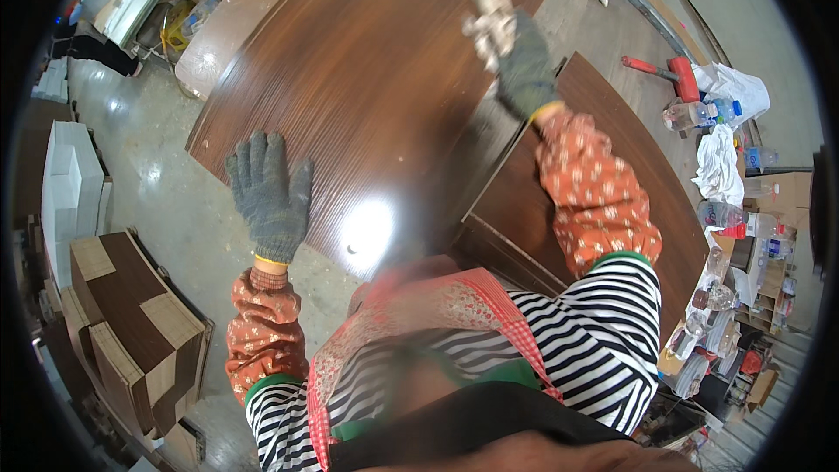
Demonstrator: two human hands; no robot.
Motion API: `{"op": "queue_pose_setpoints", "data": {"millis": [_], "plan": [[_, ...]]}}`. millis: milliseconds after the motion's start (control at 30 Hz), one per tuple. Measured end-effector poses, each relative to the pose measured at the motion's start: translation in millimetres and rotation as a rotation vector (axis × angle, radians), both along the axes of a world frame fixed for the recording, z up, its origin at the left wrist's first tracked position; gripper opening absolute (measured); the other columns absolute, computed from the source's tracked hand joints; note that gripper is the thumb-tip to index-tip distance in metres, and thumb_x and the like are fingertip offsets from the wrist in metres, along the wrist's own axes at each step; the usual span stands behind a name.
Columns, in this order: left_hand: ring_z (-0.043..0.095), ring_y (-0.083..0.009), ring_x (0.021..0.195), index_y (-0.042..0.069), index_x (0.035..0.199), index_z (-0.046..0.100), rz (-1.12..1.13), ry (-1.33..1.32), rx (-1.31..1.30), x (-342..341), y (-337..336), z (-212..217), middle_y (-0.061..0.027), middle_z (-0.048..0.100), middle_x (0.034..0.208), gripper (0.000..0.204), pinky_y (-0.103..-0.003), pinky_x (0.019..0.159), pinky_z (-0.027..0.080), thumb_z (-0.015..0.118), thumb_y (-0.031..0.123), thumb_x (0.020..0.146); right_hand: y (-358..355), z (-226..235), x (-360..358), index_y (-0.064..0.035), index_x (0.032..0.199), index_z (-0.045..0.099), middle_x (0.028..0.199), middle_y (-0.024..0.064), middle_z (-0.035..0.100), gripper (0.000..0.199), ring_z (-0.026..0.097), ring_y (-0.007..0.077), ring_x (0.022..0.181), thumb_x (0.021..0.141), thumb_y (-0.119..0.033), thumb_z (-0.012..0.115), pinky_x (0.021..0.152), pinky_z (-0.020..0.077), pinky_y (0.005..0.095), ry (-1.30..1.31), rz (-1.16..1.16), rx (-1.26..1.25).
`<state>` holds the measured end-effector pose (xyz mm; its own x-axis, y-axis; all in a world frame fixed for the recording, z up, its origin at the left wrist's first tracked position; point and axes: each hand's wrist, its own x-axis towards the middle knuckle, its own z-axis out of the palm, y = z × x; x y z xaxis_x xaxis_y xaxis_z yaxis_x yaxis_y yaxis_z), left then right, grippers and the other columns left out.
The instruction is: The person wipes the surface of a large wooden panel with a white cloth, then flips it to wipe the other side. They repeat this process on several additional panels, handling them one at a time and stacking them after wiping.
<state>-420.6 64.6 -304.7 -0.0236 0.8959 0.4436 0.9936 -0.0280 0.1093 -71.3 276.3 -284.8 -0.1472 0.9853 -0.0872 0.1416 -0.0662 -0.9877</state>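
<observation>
A large dark brown wood-grain panel lies in front of me, with a bright glare near its close edge. My left hand, in a dark grey knit glove, rests flat at the panel's near left edge with its fingers spread. On the right, my right hand wears a matching glove and is closed on a crumpled pale cloth, over the panel's far right part. Motion blurs the cloth a little, and some fingers of that hand are hidden.
Another brown panel lies under my right arm. Along the right are a red-headed mallet, plastic bottles and white cloths. Stacked brown boards and white foam pieces stand on the left. A person's dark-clothed leg shows at upper left.
</observation>
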Motion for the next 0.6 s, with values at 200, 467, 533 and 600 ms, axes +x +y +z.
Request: {"op": "queue_pose_setpoints", "data": {"millis": [200, 467, 533, 600], "plan": [[0.047, -0.0410, 0.133, 0.005, 0.134, 0.060, -0.061, -0.034, 0.042, -3, 3, 0, -0.0200, 0.056, 0.139, 0.052, -0.054, 0.117, 0.029, 0.073, 0.027, 0.088, -99, 16, -40, -0.0117, 0.109, 0.072, 0.111, 0.0081, 0.069, 0.031, 0.065, 0.0277, 0.103, 0.095, -0.035, 0.058, 0.089, 0.0529, 0.0383, -0.591, 0.514, 0.984], [0.046, -0.0407, 0.135, 0.006, 0.135, 0.060, -0.007, -0.053, -0.026, -7, 2, -1, -0.0186, 0.056, 0.140, 0.052, -0.052, 0.117, 0.030, 0.071, 0.029, 0.090, 78, -29, 71, -0.0140, 0.128, 0.062, 0.127, 0.0184, 0.060, 0.046, 0.063, 0.0406, 0.107, 0.094, -0.044, 0.058, 0.094, 0.0521, 0.0450, -0.697, -0.128, 0.503], [0.046, -0.0409, 0.135, 0.007, 0.135, 0.060, -0.009, -0.062, -0.017, -7, 2, -1, -0.0187, 0.057, 0.140, 0.051, -0.051, 0.117, 0.030, 0.071, 0.028, 0.090, 103, -42, 70, -0.0126, 0.132, 0.059, 0.124, 0.0205, 0.063, 0.050, 0.064, 0.0428, 0.106, 0.093, -0.045, 0.058, 0.095, 0.0513, 0.0485, -1.071, -0.368, 0.740], [0.047, -0.0411, 0.134, 0.006, 0.133, 0.061, -0.018, -0.064, 0.003, -7, 2, -1, -0.0190, 0.058, 0.138, 0.050, -0.051, 0.116, 0.032, 0.072, 0.027, 0.089, 107, -45, 62, -0.0133, 0.132, 0.059, 0.120, 0.0212, 0.066, 0.049, 0.064, 0.0423, 0.108, 0.093, -0.044, 0.058, 0.096, 0.0503, 0.0499, -1.065, -0.275, 0.551]]}}
